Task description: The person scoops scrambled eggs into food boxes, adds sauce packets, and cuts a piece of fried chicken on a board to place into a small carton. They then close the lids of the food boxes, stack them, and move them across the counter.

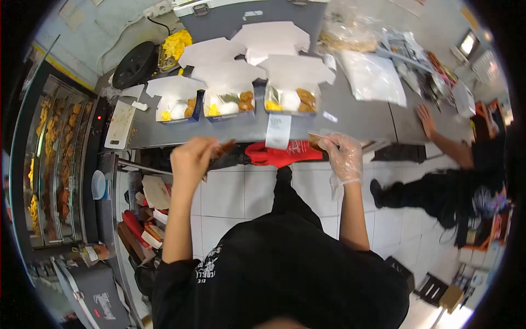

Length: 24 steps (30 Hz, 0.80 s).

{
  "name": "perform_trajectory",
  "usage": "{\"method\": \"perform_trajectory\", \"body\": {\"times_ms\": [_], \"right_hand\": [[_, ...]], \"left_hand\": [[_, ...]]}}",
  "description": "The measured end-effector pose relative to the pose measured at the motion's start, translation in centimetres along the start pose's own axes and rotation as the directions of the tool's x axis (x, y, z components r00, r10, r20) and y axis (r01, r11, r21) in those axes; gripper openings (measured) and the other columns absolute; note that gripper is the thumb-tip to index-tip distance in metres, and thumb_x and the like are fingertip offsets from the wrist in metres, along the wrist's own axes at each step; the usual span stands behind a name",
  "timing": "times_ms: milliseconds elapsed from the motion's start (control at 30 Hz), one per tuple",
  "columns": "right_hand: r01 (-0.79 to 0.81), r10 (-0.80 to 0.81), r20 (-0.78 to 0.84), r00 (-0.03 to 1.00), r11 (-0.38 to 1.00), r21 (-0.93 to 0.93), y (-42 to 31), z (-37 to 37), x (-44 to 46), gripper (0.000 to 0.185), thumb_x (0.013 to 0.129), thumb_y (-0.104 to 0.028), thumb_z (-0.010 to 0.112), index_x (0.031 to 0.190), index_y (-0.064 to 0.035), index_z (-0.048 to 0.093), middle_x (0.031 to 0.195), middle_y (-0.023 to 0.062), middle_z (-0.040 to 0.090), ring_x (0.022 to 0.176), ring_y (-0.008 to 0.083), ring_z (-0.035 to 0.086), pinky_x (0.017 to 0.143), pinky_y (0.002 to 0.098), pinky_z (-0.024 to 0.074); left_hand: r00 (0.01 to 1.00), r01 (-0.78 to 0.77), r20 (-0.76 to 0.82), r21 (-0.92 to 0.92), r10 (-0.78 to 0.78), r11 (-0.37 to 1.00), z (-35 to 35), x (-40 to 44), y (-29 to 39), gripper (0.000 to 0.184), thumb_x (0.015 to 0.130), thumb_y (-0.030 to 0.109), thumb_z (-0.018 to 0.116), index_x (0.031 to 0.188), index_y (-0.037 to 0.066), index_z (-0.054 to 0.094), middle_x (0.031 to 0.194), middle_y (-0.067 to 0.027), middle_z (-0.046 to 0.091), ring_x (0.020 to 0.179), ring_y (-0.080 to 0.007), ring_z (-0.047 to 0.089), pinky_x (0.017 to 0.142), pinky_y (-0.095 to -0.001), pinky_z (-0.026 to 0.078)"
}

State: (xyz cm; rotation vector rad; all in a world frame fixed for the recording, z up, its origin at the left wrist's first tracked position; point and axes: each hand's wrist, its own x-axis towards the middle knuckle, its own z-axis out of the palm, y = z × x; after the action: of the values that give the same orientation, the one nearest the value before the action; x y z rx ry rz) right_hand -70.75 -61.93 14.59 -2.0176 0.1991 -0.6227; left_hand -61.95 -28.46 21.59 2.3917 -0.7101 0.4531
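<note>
My left hand (192, 159), bare, is closed on a small brown packet (223, 147) just off the counter's front edge. In a clear plastic glove, my right hand (341, 153) pinches another small brown piece (315, 141) near the same edge. Behind them on the grey counter (356, 120) stand three open boxes: a left box (178, 109), a middle box (229, 104) and a right box (291, 100). Each holds white rice, yellow food and brown fried pieces. A white paper slip (278, 131) hangs at the right box's front.
More open white boxes (271, 41) stand behind. At left are a cutting board (119, 125), a black round pan (134, 64) and a glass food cabinet (60, 159). Plastic bags (372, 77) lie at right. A person's hand (426, 120) rests on the counter's right part.
</note>
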Motion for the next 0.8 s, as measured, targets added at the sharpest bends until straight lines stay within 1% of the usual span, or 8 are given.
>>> {"method": "perform_trajectory", "body": {"times_ms": [133,300,400,467,500,567,667,800], "right_hand": [[0.075,-0.077,0.034,0.996,0.996,0.044,1.5,3.4,11.0,0.008,0.076,-0.004,0.069,0.081,0.0007,0.067,0.079,0.012,0.065,0.07,0.0169,0.06,0.068,0.0279,0.0475],[0.279,-0.224,0.196,0.955,0.904,-0.323,5.3,5.8,19.2,0.038,0.074,-0.017,0.071,0.108,-0.0047,0.061,0.095,0.0146,0.064,0.086,0.032,0.061,0.078,0.038,0.0479],[0.189,-0.148,0.19,0.971,0.957,-0.222,4.7,5.3,20.4,0.037,0.075,-0.02,0.067,0.108,-0.0046,0.061,0.104,0.0167,0.062,0.095,0.0327,0.058,0.085,0.0406,0.0452],[-0.099,0.119,0.349,0.93,0.992,-0.073,3.9,4.8,19.8,0.039,0.075,-0.022,0.067,0.11,-0.0054,0.06,0.104,0.0158,0.062,0.098,0.0323,0.057,0.087,0.0404,0.0445],[-0.244,0.227,0.432,0.873,0.97,-0.017,3.6,5.0,19.7,0.04,0.075,-0.022,0.068,0.11,-0.0058,0.059,0.104,0.0153,0.062,0.099,0.0321,0.057,0.089,0.0403,0.0441],[0.062,-0.066,0.455,0.888,0.998,0.025,3.9,6.6,19.1,0.039,0.074,-0.026,0.07,0.106,-0.0058,0.061,0.099,0.0143,0.063,0.1,0.0312,0.058,0.089,0.039,0.044],[0.255,-0.285,0.497,0.82,0.958,0.129,1.0,8.9,19.2,0.036,0.074,-0.031,0.071,0.099,-0.0052,0.064,0.094,0.0134,0.064,0.099,0.0308,0.058,0.091,0.0388,0.0431],[0.047,-0.216,0.659,0.72,0.963,0.265,0.7,11.0,19.4,0.03,0.079,-0.03,0.066,0.096,-0.006,0.065,0.089,0.0122,0.065,0.089,0.0312,0.061,0.083,0.0397,0.0461]], "left_hand": [[0.999,0.048,0.012,0.049,-0.048,0.998,3.1,9.9,-4.2,0.01,0.078,0.014,0.067,0.084,0.006,0.069,0.083,-0.0092,0.066,0.069,-0.0267,0.064,0.062,-0.0324,0.05],[0.994,0.068,0.073,0.232,-0.087,0.97,9.6,16.0,-10.6,0.042,0.076,0.021,0.067,0.114,0.009,0.057,0.086,-0.0127,0.064,0.075,-0.0303,0.064,0.064,-0.038,0.05],[0.954,0.276,0.078,0.157,-0.291,0.948,10.5,16.0,-11.7,0.051,0.074,0.012,0.059,0.123,0.007,0.045,0.079,-0.015,0.062,0.071,-0.0327,0.062,0.062,-0.0381,0.049],[0.902,0.42,0.108,0.011,-0.418,0.908,10.4,15.4,-10.0,0.045,0.074,0.007,0.054,0.119,0.004,0.046,0.076,-0.014,0.061,0.068,-0.0302,0.062,0.062,-0.0367,0.048],[0.91,0.404,0.149,-0.102,-0.388,0.909,10.1,15.6,-8.0,0.043,0.075,0.004,0.052,0.117,0.004,0.045,0.075,-0.0136,0.061,0.065,-0.0283,0.061,0.061,-0.0352,0.048],[0.894,0.432,0.276,-0.323,-0.353,0.842,10.5,15.4,-4.7,0.041,0.078,0.0,0.051,0.118,0.003,0.043,0.075,-0.0126,0.061,0.063,-0.025,0.06,0.059,-0.0329,0.047],[0.857,0.468,0.439,-0.444,-0.27,0.764,11.2,15.3,-1.1,0.04,0.082,-0.009,0.052,0.119,0.004,0.045,0.081,-0.012,0.063,0.073,-0.0204,0.063,0.068,-0.0256,0.048],[0.952,0.147,0.302,-0.325,-0.045,0.934,11.7,16.1,0.1,0.028,0.078,0.006,0.069,0.102,0.004,0.057,0.082,-0.0122,0.065,0.071,-0.0254,0.065,0.063,-0.0287,0.05]]}}
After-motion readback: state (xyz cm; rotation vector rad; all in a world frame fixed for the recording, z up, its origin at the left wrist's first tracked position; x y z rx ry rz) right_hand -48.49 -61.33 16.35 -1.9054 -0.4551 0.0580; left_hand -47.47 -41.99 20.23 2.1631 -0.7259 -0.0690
